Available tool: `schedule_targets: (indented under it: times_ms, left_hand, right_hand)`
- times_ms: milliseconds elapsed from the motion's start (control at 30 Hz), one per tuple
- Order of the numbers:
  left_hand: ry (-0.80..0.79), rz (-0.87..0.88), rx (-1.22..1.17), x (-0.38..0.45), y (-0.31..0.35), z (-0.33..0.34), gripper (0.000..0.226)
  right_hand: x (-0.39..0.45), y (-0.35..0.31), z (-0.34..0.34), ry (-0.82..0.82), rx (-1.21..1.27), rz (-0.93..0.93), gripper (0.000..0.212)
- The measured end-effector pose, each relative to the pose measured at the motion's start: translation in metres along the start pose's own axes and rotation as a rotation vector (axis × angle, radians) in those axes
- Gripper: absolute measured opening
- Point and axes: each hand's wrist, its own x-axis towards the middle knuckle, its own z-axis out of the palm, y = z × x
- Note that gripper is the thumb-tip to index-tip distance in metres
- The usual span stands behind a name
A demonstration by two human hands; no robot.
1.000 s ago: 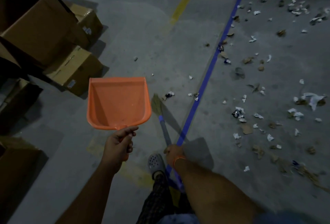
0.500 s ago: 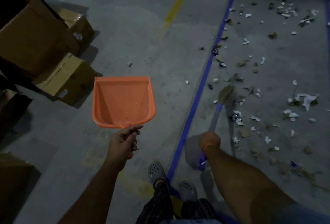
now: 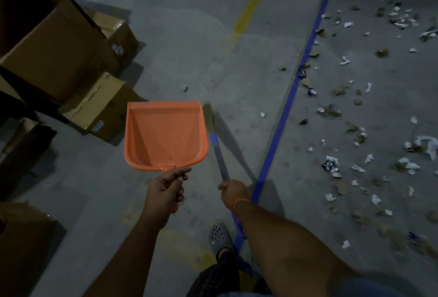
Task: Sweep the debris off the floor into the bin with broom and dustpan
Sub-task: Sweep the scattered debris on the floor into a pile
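My left hand (image 3: 166, 190) grips the handle of an orange dustpan (image 3: 166, 134), held up off the floor with its empty scoop facing me. My right hand (image 3: 233, 192) grips the grey shaft of a broom (image 3: 219, 157) with a blue collar. The broom's straw head lies just to the right of the dustpan's rim, left of the blue line. Scattered debris (image 3: 355, 131), paper scraps, foil and cardboard bits, covers the floor to the right of that line. No bin is in view.
Several cardboard boxes (image 3: 59, 43) are stacked along the left. A blue tape line (image 3: 284, 116) and a yellow line (image 3: 251, 5) cross the grey concrete floor. My grey clog (image 3: 219, 237) stands at the bottom centre.
The broom swung from the debris right of the blue line back to the left, beside the dustpan. My right hand moved left with it. The dustpan stayed raised.
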Motion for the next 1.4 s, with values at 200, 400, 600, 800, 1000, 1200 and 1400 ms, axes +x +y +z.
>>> schedule_targets:
  times_ms: [200, 400, 600, 800, 1000, 1200, 1400]
  left_hand:
    - [0.065, 0.002, -0.012, 0.025, 0.007, -0.047, 0.035]
    - [0.089, -0.016, 0.003, 0.051, 0.007, -0.075, 0.033]
    - [0.093, -0.039, -0.039, 0.08, 0.021, -0.081, 0.035]
    - [0.127, -0.011, -0.056, 0.132, 0.05, -0.084, 0.032]
    - [0.179, -0.024, -0.026, 0.2, 0.077, -0.092, 0.032]
    - [0.247, -0.077, 0.002, 0.264, 0.1, -0.093, 0.032]
    - [0.221, -0.081, -0.009, 0.323, 0.119, -0.079, 0.031]
  right_hand:
    - [0.052, -0.065, 0.027, -0.068, 0.03, 0.039, 0.025]
    - [0.094, -0.063, 0.005, 0.056, -0.033, 0.185, 0.033]
    - [0.111, -0.064, -0.041, 0.281, -0.043, 0.307, 0.04]
    - [0.162, -0.119, -0.064, 0.211, 0.234, 0.32, 0.038]
    - [0.239, -0.203, -0.058, 0.153, 0.187, 0.091, 0.03]
    - [0.309, -0.264, -0.056, 0.04, 0.206, 0.043, 0.021]
    - [0.365, -0.264, -0.069, 0.066, 0.234, 0.199, 0.029]
